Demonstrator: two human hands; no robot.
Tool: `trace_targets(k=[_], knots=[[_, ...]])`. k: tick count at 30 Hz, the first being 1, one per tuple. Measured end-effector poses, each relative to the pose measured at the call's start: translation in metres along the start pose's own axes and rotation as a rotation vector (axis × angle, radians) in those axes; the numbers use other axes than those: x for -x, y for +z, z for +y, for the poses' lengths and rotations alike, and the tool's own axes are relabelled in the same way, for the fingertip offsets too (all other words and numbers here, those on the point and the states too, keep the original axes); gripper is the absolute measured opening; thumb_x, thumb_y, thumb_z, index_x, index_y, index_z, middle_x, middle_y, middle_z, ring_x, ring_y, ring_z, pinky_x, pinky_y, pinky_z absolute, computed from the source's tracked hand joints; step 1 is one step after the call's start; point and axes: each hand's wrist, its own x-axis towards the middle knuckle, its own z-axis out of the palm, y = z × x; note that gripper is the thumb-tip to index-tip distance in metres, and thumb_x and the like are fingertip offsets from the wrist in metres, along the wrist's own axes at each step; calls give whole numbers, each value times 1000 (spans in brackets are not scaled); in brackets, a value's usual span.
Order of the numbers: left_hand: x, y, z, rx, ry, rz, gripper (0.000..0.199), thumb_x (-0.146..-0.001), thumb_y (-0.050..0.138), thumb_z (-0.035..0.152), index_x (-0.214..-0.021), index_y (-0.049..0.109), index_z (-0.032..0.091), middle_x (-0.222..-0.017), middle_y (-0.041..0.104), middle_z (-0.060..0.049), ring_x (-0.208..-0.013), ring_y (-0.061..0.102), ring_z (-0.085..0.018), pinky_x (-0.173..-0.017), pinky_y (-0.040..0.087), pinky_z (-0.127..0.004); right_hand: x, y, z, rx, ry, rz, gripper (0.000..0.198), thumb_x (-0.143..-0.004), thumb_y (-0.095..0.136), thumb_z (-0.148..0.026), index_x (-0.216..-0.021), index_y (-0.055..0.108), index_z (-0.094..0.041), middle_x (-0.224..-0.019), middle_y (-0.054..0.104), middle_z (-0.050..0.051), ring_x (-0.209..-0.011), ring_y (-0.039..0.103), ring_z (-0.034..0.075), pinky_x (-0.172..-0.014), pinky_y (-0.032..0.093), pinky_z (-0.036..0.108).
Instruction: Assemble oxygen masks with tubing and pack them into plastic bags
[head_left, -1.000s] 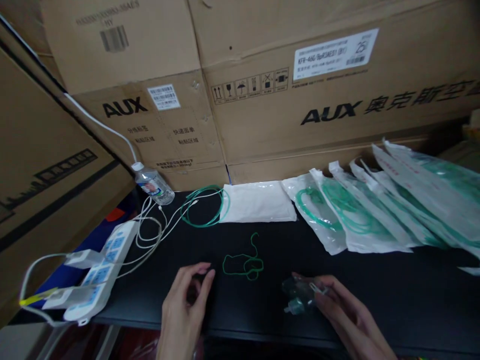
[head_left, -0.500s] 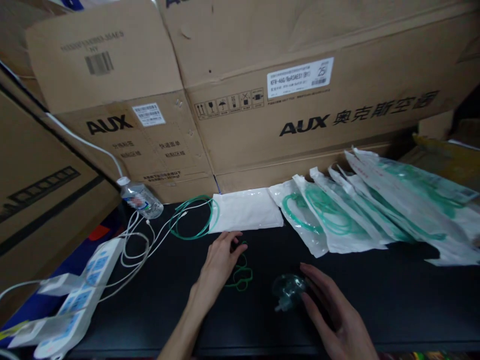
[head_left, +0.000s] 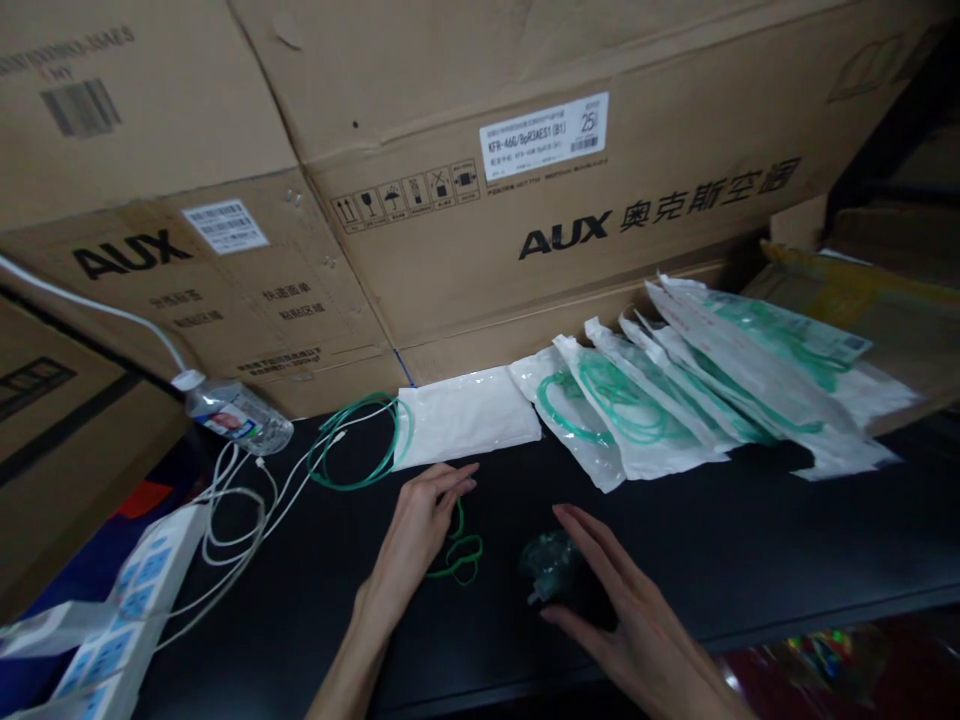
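Note:
A clear, green-tinted breathing mask [head_left: 551, 562] lies on the black tabletop, its small spout pointing to the front left. My right hand [head_left: 619, 605] curves around the mask's right side, thumb and fingers apart; whether they touch it I cannot tell. Left of the mask lies a looped green elastic strap [head_left: 466, 560]. Over the strap's far end is my left hand [head_left: 427, 510], fingers stretched out and thumb close beneath them, with nothing visible in it. Behind that hand lies a flat white pouch [head_left: 469, 415], beside a coil of green tubing [head_left: 322, 462].
Several clear-and-white packs [head_left: 637, 420] with green tubing lean in a row at the back right. On the left are a power strip [head_left: 142, 590], white cables [head_left: 251, 540] and a plastic bottle [head_left: 240, 412]. Large cardboard boxes [head_left: 420, 280] stand behind.
The view has swung to the right. My right hand has closed in around the mask, its thumb now by the spout side. My left fingers have straightened above the strap.

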Motion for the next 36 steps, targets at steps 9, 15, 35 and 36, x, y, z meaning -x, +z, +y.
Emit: trace_targets(k=[9, 15, 35, 36], knots=[[0, 9, 11, 171, 9, -177, 25, -96, 61, 35, -100, 83, 24, -93, 83, -3, -88, 76, -22, -81, 56, -29, -24, -7, -18, -217, 46, 60, 34, -79, 75, -13, -110, 66, -24, -118, 72, 8, -112, 72, 23, -98, 57, 33], [11, 13, 17, 273, -55, -178, 25, -90, 67, 37, -98, 85, 22, -86, 82, -6, -80, 74, -22, -71, 56, -28, -35, -9, -29, -302, 29, 28, 32, -82, 66, -11, -111, 65, -24, -126, 67, 9, -116, 69, 22, -97, 57, 32], [60, -26, 65, 137, 191, -74, 12, -90, 73, 27, -93, 84, 32, -76, 75, 0, -62, 69, -16, -55, 53, -23, -34, -53, -73, -526, -5, -198, 12, -92, 76, -23, -99, 80, -31, -127, 73, 1, -120, 69, 21, -103, 55, 30], [62, -28, 68, 133, 217, -74, 13, -91, 73, 26, -95, 84, 33, -77, 76, 0, -62, 70, -16, -54, 54, -22, -33, -54, -74, -531, -13, -198, 11, -93, 74, -26, -99, 81, -32, -128, 73, 1, -119, 70, 21, -102, 56, 29]])
